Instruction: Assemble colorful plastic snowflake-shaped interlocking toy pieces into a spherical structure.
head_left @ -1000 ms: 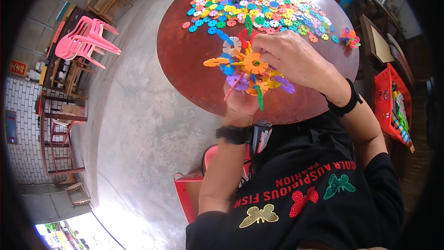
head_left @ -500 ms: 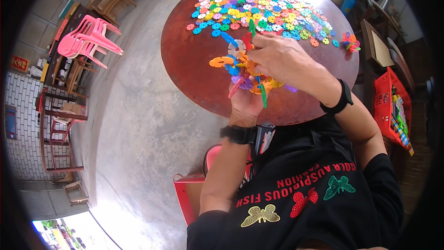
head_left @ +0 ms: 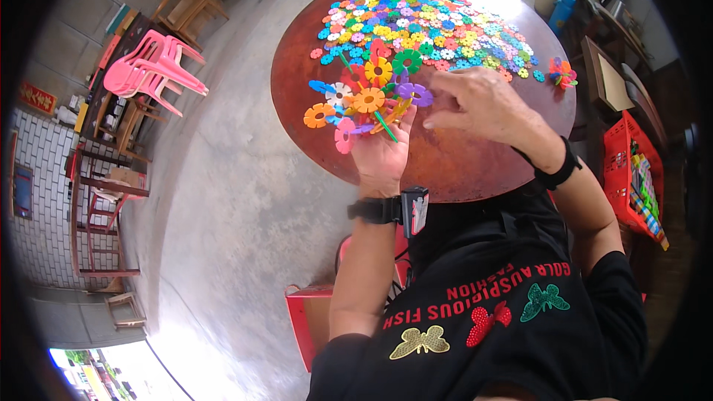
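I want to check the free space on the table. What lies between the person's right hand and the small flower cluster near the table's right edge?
In the head view, only bare brown table lies between the right hand and the small flower cluster.

The round table (head_left: 460, 163) is dark reddish-brown. The loose discs (head_left: 431, 26) on it are mixed blue, green, yellow, orange, pink and red. The joined flower discs (head_left: 368, 96) are orange, yellow, purple, pink, white, green and red. The stacked chairs (head_left: 152, 67) are pink. The basket (head_left: 627, 171) is red. The shirt (head_left: 490, 304) is black with gold, red and green butterflies. The floor (head_left: 215, 200) is grey.
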The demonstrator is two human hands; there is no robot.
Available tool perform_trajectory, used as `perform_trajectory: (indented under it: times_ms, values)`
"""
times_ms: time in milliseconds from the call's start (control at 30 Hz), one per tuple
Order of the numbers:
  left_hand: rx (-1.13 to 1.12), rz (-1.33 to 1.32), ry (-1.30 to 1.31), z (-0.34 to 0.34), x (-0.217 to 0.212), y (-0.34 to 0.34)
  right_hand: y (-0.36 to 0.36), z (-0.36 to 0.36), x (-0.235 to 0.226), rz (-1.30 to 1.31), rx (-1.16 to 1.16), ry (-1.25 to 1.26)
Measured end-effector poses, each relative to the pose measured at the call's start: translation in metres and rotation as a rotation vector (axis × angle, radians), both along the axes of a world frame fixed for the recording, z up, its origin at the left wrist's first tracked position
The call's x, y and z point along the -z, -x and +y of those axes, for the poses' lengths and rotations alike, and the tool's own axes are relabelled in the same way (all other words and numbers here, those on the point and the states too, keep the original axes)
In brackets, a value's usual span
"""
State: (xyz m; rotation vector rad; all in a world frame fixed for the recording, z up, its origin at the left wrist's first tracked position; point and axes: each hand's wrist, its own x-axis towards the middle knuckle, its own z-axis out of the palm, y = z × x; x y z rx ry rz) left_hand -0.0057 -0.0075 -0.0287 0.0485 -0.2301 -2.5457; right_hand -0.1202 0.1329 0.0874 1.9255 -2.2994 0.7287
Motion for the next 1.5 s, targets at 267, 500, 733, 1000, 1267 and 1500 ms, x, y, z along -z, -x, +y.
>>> perform_trajectory:
  times_ms: [267,500,733,1000,1267,1500]
  values:
    - [0.049,0.055,0.127,0.003,0.009,-0.002,0.000,-0.011,0.016,0.076,0.051,0.086]
    - [0.141,-0.231,0.175,0.012,-0.005,-0.004,0.034,0.002,0.008,0.097,0.102,0.224]
    - [0.042,-0.632,0.491,0.022,-0.011,-0.002,0.129,0.039,-0.002,0.161,0.453,0.237]
    - [-0.133,-0.631,0.464,0.021,-0.007,-0.005,0.282,0.083,0.043,0.181,0.817,0.233]
    - [-0.169,-0.703,0.424,0.018,-0.015,-0.015,0.355,0.018,0.067,0.123,0.992,0.127]
    - [-0.101,-0.755,0.336,0.017,-0.019,-0.010,0.409,-0.041,0.087,0.119,1.015,0.067]
